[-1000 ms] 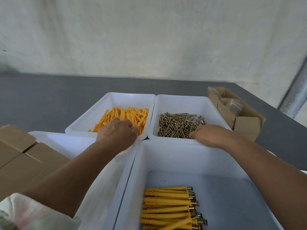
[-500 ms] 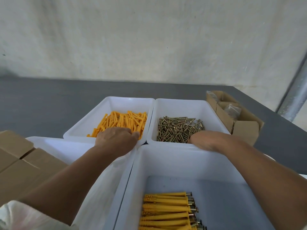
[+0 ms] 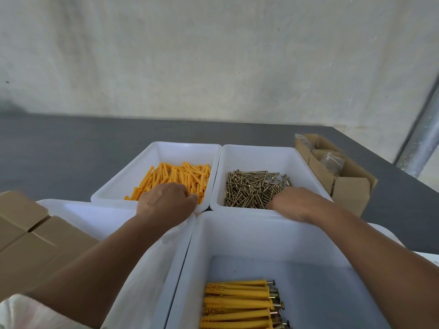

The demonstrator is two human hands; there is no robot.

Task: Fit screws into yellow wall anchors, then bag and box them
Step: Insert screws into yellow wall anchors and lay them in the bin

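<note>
1. Here our left hand (image 3: pixel 166 203) lies knuckles up at the near edge of the far left tray (image 3: pixel 185 144). Its fingers are curled down into the yellow anchors (image 3: pixel 180 176), but the hand covers them, so we cannot tell if they pinch one.
2. Our right hand (image 3: pixel 297 205) is at the near right corner of the far right tray (image 3: pixel 261 148), against the heap of screws (image 3: pixel 251 188). It is blurred and its fingertips are hidden, so we cannot tell its grip either.
3. We judge the anchors to be light, slightly springy plastic that is easy to pinch. It seems best to take one by the middle of its body and leave the open end free.
4. The screws look thin, stiff, smooth and sharp, and they lie tangled. We would pick one by the shank near the head, so that the point can enter the anchor.
5. Finished pairs (image 3: pixel 237 302) lie in a neat row at the near edge of the big near tray (image 3: pixel 261 231).
6. The trays stand touching on a dark grey surface (image 3: pixel 71 150). A closed cardboard box (image 3: pixel 35 245) stands just beside the near left tray (image 3: pixel 90 210). An open carton (image 3: pixel 351 186) with clear bags (image 3: pixel 332 160) is near the right edge.
7. Behind the far edge rises a pale rough wall (image 3: pixel 213 55), with a metal pipe (image 3: pixel 420 143) at the right.
</note>
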